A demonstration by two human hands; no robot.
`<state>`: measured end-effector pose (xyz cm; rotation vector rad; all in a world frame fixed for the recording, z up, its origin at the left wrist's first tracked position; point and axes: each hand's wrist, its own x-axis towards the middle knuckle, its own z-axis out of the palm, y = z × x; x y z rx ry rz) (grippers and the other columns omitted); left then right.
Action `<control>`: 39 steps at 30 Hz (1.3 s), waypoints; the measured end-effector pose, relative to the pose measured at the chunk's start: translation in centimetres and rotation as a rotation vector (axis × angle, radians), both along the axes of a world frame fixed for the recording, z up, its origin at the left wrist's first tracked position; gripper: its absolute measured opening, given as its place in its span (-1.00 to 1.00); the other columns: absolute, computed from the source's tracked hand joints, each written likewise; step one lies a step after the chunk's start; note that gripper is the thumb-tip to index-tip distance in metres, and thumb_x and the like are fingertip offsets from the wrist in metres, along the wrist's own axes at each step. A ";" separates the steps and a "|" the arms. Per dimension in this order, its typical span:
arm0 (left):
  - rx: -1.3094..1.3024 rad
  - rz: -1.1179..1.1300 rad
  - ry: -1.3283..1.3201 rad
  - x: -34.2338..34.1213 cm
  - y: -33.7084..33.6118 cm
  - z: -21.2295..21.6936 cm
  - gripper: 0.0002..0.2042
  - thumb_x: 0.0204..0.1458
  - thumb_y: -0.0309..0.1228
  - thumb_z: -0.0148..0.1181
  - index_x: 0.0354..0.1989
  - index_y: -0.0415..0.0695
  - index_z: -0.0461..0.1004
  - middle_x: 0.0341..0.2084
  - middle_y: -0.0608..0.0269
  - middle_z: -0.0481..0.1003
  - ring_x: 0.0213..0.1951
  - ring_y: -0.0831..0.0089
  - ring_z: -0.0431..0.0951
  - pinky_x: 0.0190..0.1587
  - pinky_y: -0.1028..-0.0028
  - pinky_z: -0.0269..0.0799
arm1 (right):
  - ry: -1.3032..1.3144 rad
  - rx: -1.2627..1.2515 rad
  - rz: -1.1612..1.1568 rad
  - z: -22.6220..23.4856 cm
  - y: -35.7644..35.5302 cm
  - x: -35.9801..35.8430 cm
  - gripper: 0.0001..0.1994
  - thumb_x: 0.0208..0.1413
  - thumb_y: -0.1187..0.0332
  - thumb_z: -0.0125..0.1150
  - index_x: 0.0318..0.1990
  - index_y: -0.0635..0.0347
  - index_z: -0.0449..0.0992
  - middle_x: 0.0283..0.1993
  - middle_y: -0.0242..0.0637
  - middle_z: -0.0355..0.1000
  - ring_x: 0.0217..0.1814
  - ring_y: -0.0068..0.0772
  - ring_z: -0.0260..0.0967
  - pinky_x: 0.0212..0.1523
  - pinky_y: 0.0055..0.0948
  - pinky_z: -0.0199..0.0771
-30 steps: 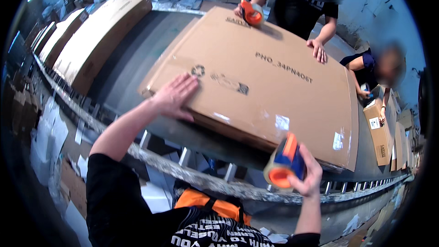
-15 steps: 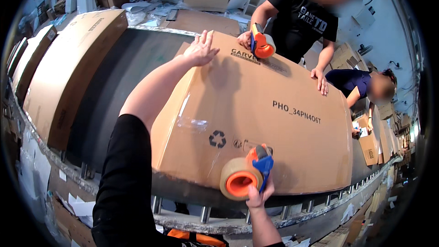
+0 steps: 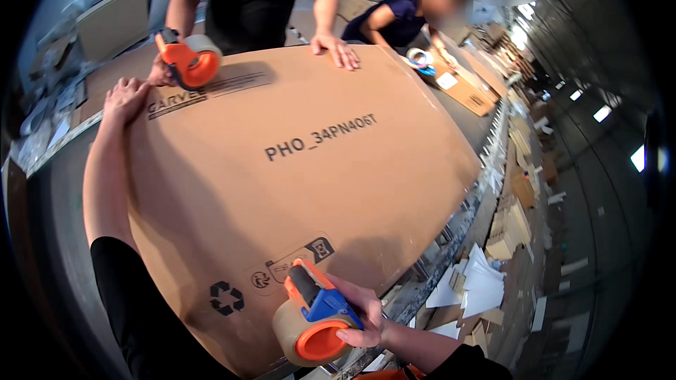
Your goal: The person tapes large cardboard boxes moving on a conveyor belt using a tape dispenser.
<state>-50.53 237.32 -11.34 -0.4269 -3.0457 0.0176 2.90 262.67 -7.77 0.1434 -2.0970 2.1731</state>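
Observation:
A large closed cardboard box (image 3: 338,197) with black print lies flat before me. At its far left corner, my left hand (image 3: 127,97) has its fingers bent over the edge. My right hand (image 3: 362,313) grips an orange and blue tape gun (image 3: 320,317) above the box's near edge. This tape gun carries a wide roll of tan tape. Across the box, a co-worker's hand holds another orange tape gun (image 3: 193,67), close to my left hand. The co-worker's other hand (image 3: 336,51) rests on the box's far edge.
The box lies on a dark conveyor (image 3: 60,197) with a metal side rail. A second person (image 3: 398,17) works at a smaller carton (image 3: 461,88) at the far right. White sheets (image 3: 472,281) and cardboard scraps lie beyond the rail at right. Cardboard panels (image 3: 116,17) stand at the far left.
My view has swung to the right. The box appears turned and nearer. My left hand has gone from spread fingers to bent ones at the corner. The tape gun stays in my right hand.

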 end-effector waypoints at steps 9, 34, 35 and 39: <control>-0.094 -0.134 0.084 1.2 1.3 -0.1 -0.72 0.21 -0.22 -0.12 0.04 0.16 0.41 0.13 0.35 0.35 0.22 0.27 0.28 0.13 0.09 0.32 | -0.008 -0.030 -0.020 0.1 -0.1 1.1 -0.15 -0.06 0.26 0.21 0.35 0.58 0.02 0.27 0.10 0.27 0.29 -0.19 0.27 0.30 -0.33 0.17; -0.090 -0.133 0.097 4.3 -7.5 -3.3 -0.56 0.28 -0.08 -0.20 0.23 -0.02 0.27 0.14 -0.03 0.32 0.17 0.05 0.33 0.17 0.19 0.26 | -0.114 0.143 -0.089 1.6 4.1 3.4 -0.15 -0.15 0.23 0.24 0.32 0.54 0.13 0.23 0.11 0.33 0.23 -0.13 0.36 0.27 -0.29 0.24; -0.150 -0.183 0.153 2.8 -9.1 -4.6 -0.59 0.30 -0.15 -0.21 0.25 0.01 0.25 0.16 -0.02 0.31 0.17 0.08 0.34 0.16 0.22 0.28 | -0.096 0.118 -0.118 1.7 3.6 3.2 -0.15 -0.15 0.22 0.25 0.31 0.54 0.13 0.21 0.11 0.34 0.22 -0.14 0.37 0.25 -0.31 0.25; 0.267 0.062 -0.098 1.7 -8.1 -3.6 -0.50 0.28 0.03 -0.25 0.11 -0.08 0.38 0.02 -0.14 0.42 0.10 -0.04 0.39 0.12 0.16 0.28 | -0.041 0.076 -0.085 1.0 3.5 3.1 -0.17 -0.09 0.25 0.24 0.35 0.48 0.11 0.23 0.07 0.33 0.25 -0.19 0.33 0.26 -0.35 0.23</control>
